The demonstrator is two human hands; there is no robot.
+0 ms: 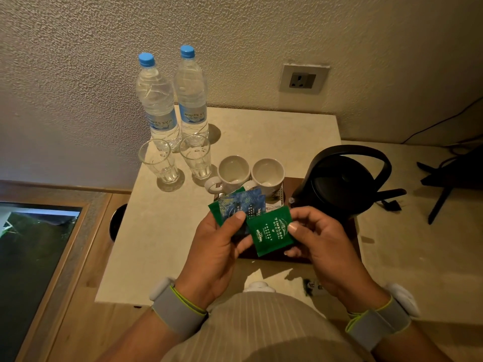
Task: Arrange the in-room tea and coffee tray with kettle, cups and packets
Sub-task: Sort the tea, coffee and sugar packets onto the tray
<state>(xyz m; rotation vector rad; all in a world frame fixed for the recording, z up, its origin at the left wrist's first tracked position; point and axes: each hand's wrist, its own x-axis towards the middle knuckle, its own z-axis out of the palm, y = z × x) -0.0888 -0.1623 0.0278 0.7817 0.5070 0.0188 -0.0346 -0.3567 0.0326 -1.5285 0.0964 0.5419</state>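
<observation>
My left hand [217, 249] holds a fan of blue and green packets [241, 205] above the dark wooden tray [350, 226]. My right hand [318, 239] pinches one green packet [271, 231] by its right edge, overlapping the fan. Two white cups [234, 172] [268, 173] stand side by side at the tray's far left, handles toward me. The black kettle [342, 181] stands on the tray's right part, its lid shut and handle arched over it. Much of the tray is hidden by my hands.
Two empty glasses [160, 163] [196, 155] stand left of the cups, with two blue-capped water bottles [156, 100] [192, 92] behind them by the wall. A wall socket [303, 79] sits above the cream tabletop [162, 231]. A loose plug [392, 205] lies right of the kettle.
</observation>
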